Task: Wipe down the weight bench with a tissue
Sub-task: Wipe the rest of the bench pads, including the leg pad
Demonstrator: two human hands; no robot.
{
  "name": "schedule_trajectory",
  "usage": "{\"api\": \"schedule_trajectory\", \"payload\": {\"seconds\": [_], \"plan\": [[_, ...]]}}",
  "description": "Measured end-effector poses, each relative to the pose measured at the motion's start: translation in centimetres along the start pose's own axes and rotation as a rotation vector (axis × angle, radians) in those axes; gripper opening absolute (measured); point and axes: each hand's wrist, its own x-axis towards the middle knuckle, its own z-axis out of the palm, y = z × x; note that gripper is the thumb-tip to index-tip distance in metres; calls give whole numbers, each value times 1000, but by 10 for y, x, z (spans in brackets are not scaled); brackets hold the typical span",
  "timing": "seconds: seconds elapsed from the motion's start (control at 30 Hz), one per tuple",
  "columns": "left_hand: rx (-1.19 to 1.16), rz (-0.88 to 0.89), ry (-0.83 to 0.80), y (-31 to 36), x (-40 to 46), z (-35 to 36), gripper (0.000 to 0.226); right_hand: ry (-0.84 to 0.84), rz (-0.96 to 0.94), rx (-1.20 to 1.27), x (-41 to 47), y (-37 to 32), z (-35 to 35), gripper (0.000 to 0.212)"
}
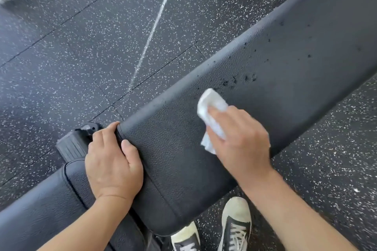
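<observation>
Here, in the head view, the white tissue (212,116) is pressed flat on the black bench (285,63) by the right hand (242,138). The fingers are kept nearly straight and close together on top of the tissue, and crumpled parts of it are seen beyond the fingertips and beside the thumb. The right forearm is stretched in from the lower right. The near end of the long pad is gripped by the left hand (112,161): the fingers are curled over the end edge and the thumb is laid on the top. Dark crumbs (239,80) are scattered on the pad just beyond the tissue. Two shoes (236,224) are seen on the speckled floor (91,36) below the bench.
</observation>
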Motion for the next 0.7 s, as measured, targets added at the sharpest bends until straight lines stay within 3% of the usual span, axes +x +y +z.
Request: {"api": "schedule_trajectory", "payload": {"seconds": [0.07, 0.13, 0.3, 0.43, 0.6, 0.7], "plan": [[-4, -13, 11, -1, -1, 0, 55, 56, 162, -37, -11, 51, -21, 21], [-11, -19, 7, 0, 0, 0, 55, 53, 197, -35, -22, 68, -31, 22], [1, -15, -18, 0, 1, -2, 56, -32, -48, 72, -31, -19, -4, 15], [-19, -18, -39, 1, 2, -1, 57, -114, -187, 143, 10, -82, 29, 27], [-20, -10, -46, 4, 2, -4, 58, -95, -93, 122, 84, -80, 41, 11], [-6, -8, -44, 3, 1, -4, 57, -77, 26, 30, 87, -42, 35, 4]]}}
